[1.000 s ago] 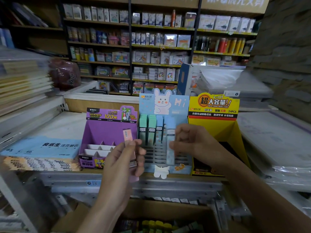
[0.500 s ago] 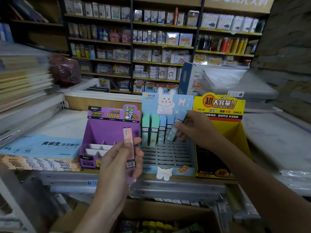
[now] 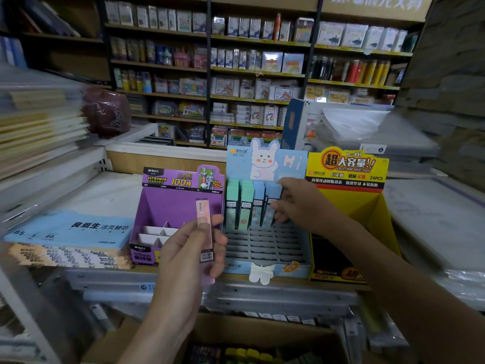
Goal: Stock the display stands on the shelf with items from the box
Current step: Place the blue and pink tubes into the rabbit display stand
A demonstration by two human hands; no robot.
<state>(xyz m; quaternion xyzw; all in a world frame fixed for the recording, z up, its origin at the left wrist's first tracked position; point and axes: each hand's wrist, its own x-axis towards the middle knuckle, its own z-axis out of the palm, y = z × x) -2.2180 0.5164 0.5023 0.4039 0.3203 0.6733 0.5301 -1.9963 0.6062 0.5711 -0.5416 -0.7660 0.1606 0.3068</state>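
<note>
Three display stands line the shelf: a purple stand point(image 3: 168, 206), a light-blue rabbit stand point(image 3: 262, 248) with a grid of slots, and a yellow stand point(image 3: 367, 206). Green and blue slim cases point(image 3: 242, 206) fill the rabbit stand's back row. My right hand point(image 3: 296, 203) pinches a blue case point(image 3: 271, 203) at the right end of that row, its lower end at the slots. My left hand point(image 3: 189, 248) holds pink slim cases point(image 3: 204, 227) upright in front of the purple stand. The cardboard box point(image 3: 252, 334) sits below the shelf, coloured items showing inside.
A blue loose-leaf paper pack point(image 3: 70, 229) lies left of the purple stand on a stack. Wrapped paper reams point(image 3: 430, 214) lie at the right. Stacked notebooks point(image 3: 39, 122) stand at the far left. Stocked store shelves point(image 3: 249, 74) fill the background.
My right hand carried the blue case from the front of the rabbit stand up to the back row and lowered it into place. My left hand stayed nearly still with the pink cases.
</note>
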